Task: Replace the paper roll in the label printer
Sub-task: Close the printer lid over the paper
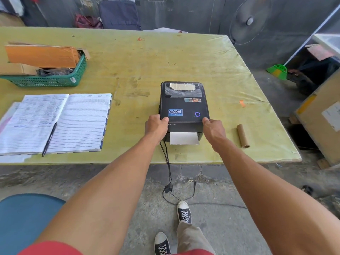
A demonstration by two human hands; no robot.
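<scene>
A black label printer [184,105] stands near the front edge of the green table [139,67], lid closed, with a blue ring light lit on top. White label paper [184,138] sticks out of its front slot. My left hand [156,126] grips the printer's front left corner, thumb on the lid. My right hand [214,130] grips the front right corner the same way. An empty brown cardboard core [243,136] lies on the table to the right of the printer.
An open lined ledger [55,122] with a black pen [49,139] lies at the left. A green basket [47,78] holds cardboard boxes behind it. The printer's black cable [168,168] hangs to the floor. A blue stool [24,221] and a standing fan [249,21] are nearby.
</scene>
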